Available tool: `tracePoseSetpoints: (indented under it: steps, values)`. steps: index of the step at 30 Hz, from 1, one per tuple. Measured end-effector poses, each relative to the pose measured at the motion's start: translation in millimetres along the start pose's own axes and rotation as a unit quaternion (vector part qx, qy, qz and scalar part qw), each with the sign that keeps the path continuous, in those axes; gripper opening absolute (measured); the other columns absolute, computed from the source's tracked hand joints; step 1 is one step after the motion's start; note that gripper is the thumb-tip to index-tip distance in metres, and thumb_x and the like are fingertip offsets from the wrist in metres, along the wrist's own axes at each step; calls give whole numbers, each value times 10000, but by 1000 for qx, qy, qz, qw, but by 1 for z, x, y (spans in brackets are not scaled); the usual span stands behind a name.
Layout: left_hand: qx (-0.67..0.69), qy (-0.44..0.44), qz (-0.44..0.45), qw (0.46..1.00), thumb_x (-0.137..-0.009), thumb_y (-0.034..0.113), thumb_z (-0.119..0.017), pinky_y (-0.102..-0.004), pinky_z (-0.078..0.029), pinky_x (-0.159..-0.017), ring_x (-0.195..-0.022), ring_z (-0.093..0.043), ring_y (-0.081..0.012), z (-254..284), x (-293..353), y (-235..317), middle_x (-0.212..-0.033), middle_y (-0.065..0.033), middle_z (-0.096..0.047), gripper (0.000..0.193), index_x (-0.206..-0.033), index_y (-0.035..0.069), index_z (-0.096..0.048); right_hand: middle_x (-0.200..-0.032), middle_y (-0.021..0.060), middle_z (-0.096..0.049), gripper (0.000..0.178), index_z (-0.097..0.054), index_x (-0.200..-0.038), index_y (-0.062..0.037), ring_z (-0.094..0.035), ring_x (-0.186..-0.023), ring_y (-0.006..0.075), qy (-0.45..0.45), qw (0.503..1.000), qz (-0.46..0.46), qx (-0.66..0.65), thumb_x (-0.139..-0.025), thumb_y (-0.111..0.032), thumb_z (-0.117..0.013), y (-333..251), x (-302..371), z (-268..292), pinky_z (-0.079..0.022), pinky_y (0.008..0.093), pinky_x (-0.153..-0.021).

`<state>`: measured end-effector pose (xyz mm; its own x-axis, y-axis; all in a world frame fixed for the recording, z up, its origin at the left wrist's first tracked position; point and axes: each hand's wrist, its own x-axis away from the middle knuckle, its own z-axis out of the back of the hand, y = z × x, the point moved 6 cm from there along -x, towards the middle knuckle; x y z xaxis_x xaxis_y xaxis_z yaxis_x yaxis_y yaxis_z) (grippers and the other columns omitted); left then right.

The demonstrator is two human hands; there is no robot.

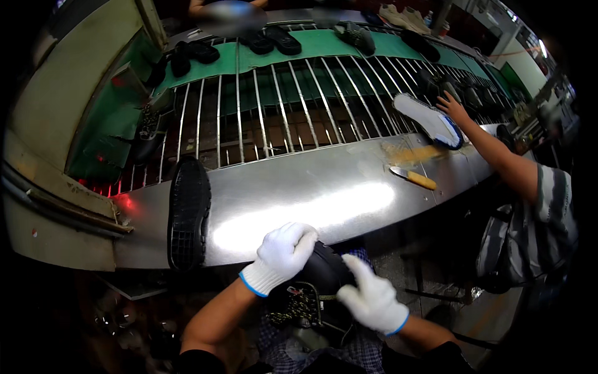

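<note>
I hold the black shoe [314, 283] in my lap below the shiny worktop [299, 199], left hand [281, 254] fingers wrapped over its smooth, probably slippery toe, right hand [372, 298] fingers pinching its bendy side.

Shoe factory floor, assembly line station. Long shiny metal tabletop [299, 193] runs beside a conveyor of metal rods [280, 106] with a green belt [311, 43] behind it, carrying many dark shoes [268, 40] in a row. A black sole [189, 212] lies tread-up on the tabletop. A white sole with blue edge [430, 118] sits at the next station, where a co-worker's hand [453, 107] touches it. A yellow-handled brush [412, 177] lies by a yellowish glue smear [414, 153]. Worker wears white work gloves [283, 252]. Red glow under the conveyor at left.
</note>
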<state>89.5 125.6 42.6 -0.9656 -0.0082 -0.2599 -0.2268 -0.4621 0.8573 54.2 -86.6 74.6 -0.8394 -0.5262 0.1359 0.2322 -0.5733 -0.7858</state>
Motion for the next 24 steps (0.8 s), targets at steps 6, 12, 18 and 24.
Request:
tracePoseSetpoints:
  steps: [6, 12, 18, 24]
  values:
    - [-105, -76, -113, 985, -922, 143, -708, -398, -588, -728, -760, -732, -300, -5, -12, 37, -806, -113, -753, 126, -865, 65, -789, -1207, 294, -675, 763, -428, -1512, 110, -717, -988, 415, 106, 979, 167, 46, -983, -345, -736, 27, 6, -25, -614, 453, -871]
    - [-137, -46, -93, 985, -930, 142, -693, -389, -582, -706, -724, -713, -315, -6, -6, 35, -772, -129, -731, 162, -831, 42, -774, -949, 201, -714, 581, -497, -1463, 61, -724, -721, 344, -19, 994, 86, 71, -989, -214, -693, 0, -3, -2, -605, 421, -631]
    - [365, 181, 225, 885, -1118, 228, -503, -335, -554, -858, -911, -686, -180, -14, 39, -57, -1002, -113, -719, 317, -1178, -20, -691, -1069, 197, -621, 818, -423, -1538, 71, -696, -832, 339, -115, 971, 136, 159, -917, -313, -792, -15, 25, -4, -600, 423, -704]
    - [352, 90, 231, 902, -1040, 203, -667, -283, -528, -940, -1002, -653, -136, -5, 25, -10, -1102, -87, -698, 343, -1295, -23, -636, -1404, 240, -603, 886, -448, -1583, -42, -692, -1188, 403, 11, 990, 134, 33, -888, -425, -842, -12, 0, 2, -588, 445, -985]
